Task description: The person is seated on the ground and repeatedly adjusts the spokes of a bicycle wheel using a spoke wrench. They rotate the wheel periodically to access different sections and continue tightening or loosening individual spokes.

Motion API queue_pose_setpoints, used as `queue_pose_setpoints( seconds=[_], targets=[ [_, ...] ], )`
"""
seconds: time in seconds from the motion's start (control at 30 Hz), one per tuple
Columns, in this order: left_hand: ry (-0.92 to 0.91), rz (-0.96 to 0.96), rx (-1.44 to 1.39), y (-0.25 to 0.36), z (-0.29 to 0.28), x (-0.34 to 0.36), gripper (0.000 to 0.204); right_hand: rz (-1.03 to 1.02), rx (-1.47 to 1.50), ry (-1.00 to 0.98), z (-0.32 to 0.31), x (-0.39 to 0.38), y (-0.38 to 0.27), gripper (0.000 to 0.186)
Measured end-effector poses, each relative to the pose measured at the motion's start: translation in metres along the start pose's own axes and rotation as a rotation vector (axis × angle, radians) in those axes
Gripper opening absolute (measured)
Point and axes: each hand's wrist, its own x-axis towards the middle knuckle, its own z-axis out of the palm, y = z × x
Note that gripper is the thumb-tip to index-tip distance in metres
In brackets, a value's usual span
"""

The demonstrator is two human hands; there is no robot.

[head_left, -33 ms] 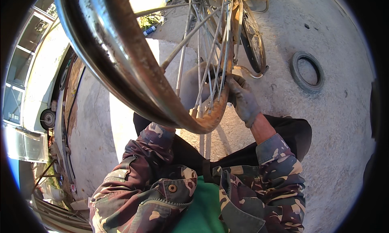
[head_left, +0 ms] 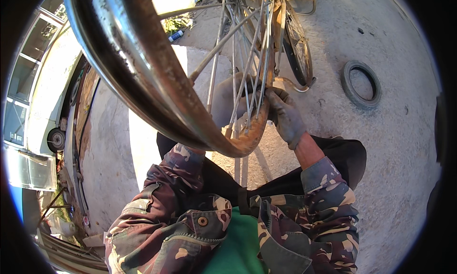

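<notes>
A rusty bicycle wheel rim (head_left: pixel 143 78), with no tyre on the part in front of me, curves down toward my lap. Metal spokes (head_left: pixel 214 64) run from it up to the hub. My left hand (head_left: pixel 226 100), in a grey glove, is behind the spokes on the inner side; rim and spokes hide most of its fingers. On the other side my right hand (head_left: pixel 288 119), also gloved, has its fingers bent and closed against the rusty lower rim beside the spokes. Both sets of fingertips come close together there, and I cannot make out any small part between them.
Beyond stands another bicycle wheel (head_left: pixel 297 50), with a curved metal piece by it. A loose tyre (head_left: pixel 348 93) lies on the concrete at right. A blue bottle (head_left: pixel 175 36) lies farther off. At left are a small wheel (head_left: pixel 56 139) and windows (head_left: pixel 23 78). My knees flank the rim.
</notes>
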Motion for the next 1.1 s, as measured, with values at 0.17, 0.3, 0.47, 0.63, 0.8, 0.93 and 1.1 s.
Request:
queue_pose_setpoints(
  seconds=[0.17,0.3,0.47,0.63,0.8,0.93,1.1],
  targets=[
    [-0.07,0.103,0.18,-0.003,-0.011,0.008,0.03,0.013,-0.015,-0.012,0.001,0.0,-0.003,0.039],
    [-0.043,-0.17,0.092,0.01,-0.014,0.003,0.032,-0.012,-0.003,0.007,0.003,-0.002,-0.005,0.039],
    [-0.021,-0.347,-0.222,0.024,-0.011,-0.016,0.037,0.004,0.006,-0.014,0.002,-0.005,-0.007,0.04],
    [-0.102,-0.369,-0.366,0.025,-0.015,-0.021,0.043,0.018,-0.008,-0.031,-0.004,0.001,-0.002,0.038],
    [-0.04,-0.361,-0.371,0.017,-0.009,-0.021,0.041,0.012,-0.011,-0.013,-0.004,0.002,0.001,0.038],
    [-0.052,-0.368,-0.419,0.013,-0.01,-0.02,0.04,0.01,0.0,-0.004,-0.004,0.002,0.0,0.038],
    [-0.019,-0.386,-0.438,0.019,-0.008,-0.022,0.039,0.01,-0.014,0.001,-0.002,0.002,0.003,0.039]
  ],
)
